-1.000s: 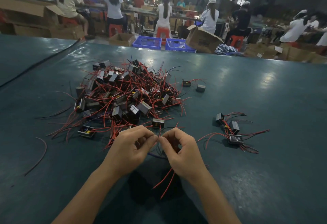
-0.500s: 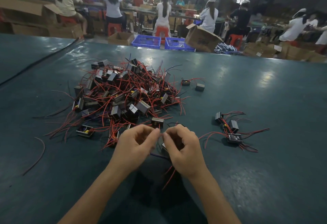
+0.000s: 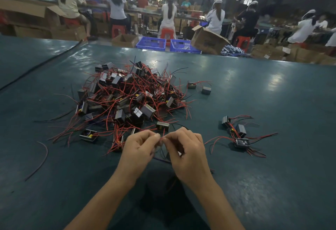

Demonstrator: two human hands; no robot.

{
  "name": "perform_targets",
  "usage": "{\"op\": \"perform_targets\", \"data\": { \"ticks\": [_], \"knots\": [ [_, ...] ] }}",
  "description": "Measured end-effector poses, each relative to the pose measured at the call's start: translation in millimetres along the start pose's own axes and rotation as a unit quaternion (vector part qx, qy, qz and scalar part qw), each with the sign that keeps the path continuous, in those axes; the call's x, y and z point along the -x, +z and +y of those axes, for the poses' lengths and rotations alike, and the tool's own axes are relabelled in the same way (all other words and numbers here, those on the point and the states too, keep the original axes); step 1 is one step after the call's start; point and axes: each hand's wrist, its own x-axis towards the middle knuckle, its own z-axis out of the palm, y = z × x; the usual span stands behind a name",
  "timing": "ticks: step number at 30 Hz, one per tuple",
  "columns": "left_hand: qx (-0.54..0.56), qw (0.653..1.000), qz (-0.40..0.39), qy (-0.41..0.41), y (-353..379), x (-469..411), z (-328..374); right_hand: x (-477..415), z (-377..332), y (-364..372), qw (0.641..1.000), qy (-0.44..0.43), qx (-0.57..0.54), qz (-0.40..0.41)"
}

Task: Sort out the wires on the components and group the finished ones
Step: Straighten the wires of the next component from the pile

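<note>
A loose wire (image 3: pixel 39 158) lies alone on the table (image 3: pixel 272 102), far left of the big pile (image 3: pixel 127 100). The big pile is full of small dark parts and red wires. Just in front of the pile, the left hand (image 3: pixel 139 149) and the right hand (image 3: pixel 185 151) meet, fingertips pinched shut on a thin red wire (image 3: pixel 162 138). The part it belongs to seems hidden under the hands. To the right of the pile sits a small group (image 3: pixel 238 135) of parts.

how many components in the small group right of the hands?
3, as far as visible: one at the far left end, one in the middle, one nearest the camera. Their red wires overlap, so a smaller piece could be hidden.
</note>
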Motion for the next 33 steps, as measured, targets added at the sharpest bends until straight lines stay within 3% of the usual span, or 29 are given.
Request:
{"op": "perform_targets", "data": {
  "ticks": [1, 3, 5, 7, 9, 11, 12, 15, 19, 21, 24, 27, 28, 33],
  "knots": [
    [0.113, 0.987, 0.008, -0.110, 4.1, 0.0, 2.8, 0.1, -0.4, 0.5, 0.999, -0.032, 0.032, 0.019],
    [0.267, 0.925, -0.006, -0.272, 6.9, -0.2, 5.6, 0.6, -1.1, 1.9, 0.993, -0.075, 0.078, 0.038],
    [0.356, 0.870, -0.036, -0.338, 4.8, -1.0, 6.0, 1.2, -0.9, 2.9, 0.990, -0.089, 0.104, 0.039],
    [0.363, 0.867, -0.060, -0.337, 3.4, -0.5, 7.4, 1.5, -0.4, 1.8, 0.991, -0.075, 0.099, 0.043],
    [0.236, 0.932, -0.066, -0.267, 2.1, -0.2, 6.1, 1.2, -0.6, -0.9, 0.996, -0.040, 0.065, 0.048],
    [0.050, 0.992, -0.042, -0.109, 0.0, -0.2, 3.8, 0.7, -1.4, -3.3, 0.999, 0.002, 0.020, 0.045],
    [-0.027, 0.999, -0.027, -0.023, -1.9, -0.5, 1.6, 0.3, -2.0, -4.0, 0.999, 0.022, -0.004, 0.040],
    [-0.136, 0.980, -0.020, 0.143, -7.9, -1.2, -6.6, -0.4, -3.8, -5.7, 0.998, 0.048, -0.048, 0.019],
    [-0.221, 0.946, -0.006, 0.238, -8.9, 0.4, -11.1, -0.1, -3.1, -5.7, 0.998, 0.037, -0.049, 0.001],
    [-0.177, 0.965, -0.001, 0.193, -5.9, 1.1, -9.2, 0.2, -2.8, -5.0, 0.999, 0.017, -0.034, 0.009],
    [0.051, 0.998, 0.002, -0.023, 3.4, 2.7, 1.5, 0.8, -3.2, -2.8, 0.999, -0.037, 0.006, 0.036],
    [0.295, 0.915, -0.032, -0.274, 6.2, 1.1, 6.2, 1.7, -2.3, -0.7, 0.995, -0.074, 0.043, 0.043],
    [0.310, 0.902, -0.047, -0.298, 5.7, 0.1, 5.1, 1.8, -1.4, -0.5, 0.995, -0.073, 0.049, 0.042],
    [0.209, 0.948, -0.041, -0.235, -1.2, -4.3, 3.4, -5.1, 5.9, -6.7, 0.993, 0.022, -0.034, 0.113]
  ]
}}
